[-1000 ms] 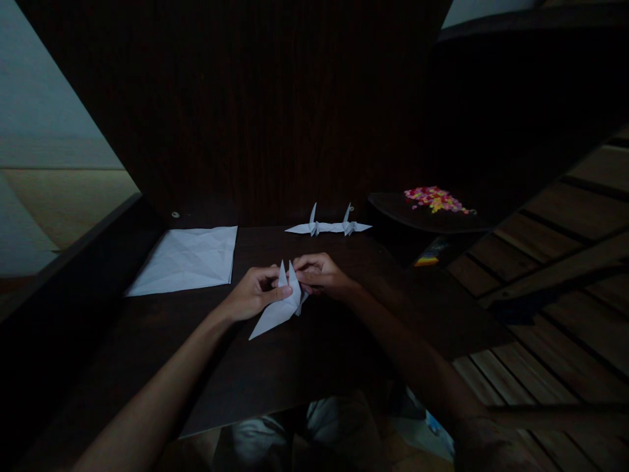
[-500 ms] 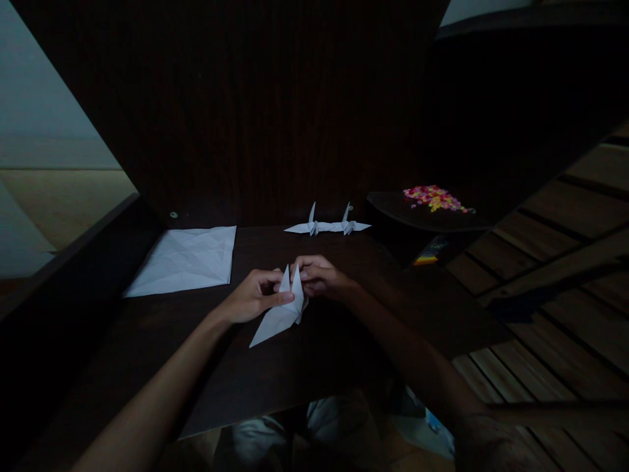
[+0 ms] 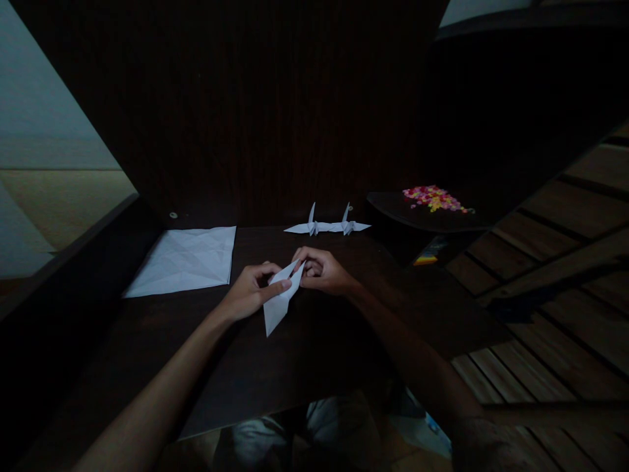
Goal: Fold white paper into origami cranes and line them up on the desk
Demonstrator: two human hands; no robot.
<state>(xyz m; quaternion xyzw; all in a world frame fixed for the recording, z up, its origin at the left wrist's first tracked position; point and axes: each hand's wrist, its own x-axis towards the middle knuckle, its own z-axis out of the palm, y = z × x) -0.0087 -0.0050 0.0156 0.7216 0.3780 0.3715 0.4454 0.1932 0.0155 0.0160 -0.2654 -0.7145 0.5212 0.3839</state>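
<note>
A folded white origami paper with pointed tips is held between my two hands above the dark tabletop. My left hand grips its left side, thumb laid across the front face and fingers behind. At the upper right tips, my right hand pinches the paper between thumb and curled fingers. Part of the paper is hidden behind my fingers. Beyond the hands, two small folded paper cranes stand side by side against the back panel, their wings touching or nearly so.
Creased white paper sheets lie at the left, beside a raised side board. On the right, a rounded shelf bears a pile of small pink, red and yellow pieces. Wooden slats lie further right.
The origami paper has turned in my hands, its lower point swinging right and its upper tips now leaning right. My right hand has shifted slightly and pinches near the tips.
</note>
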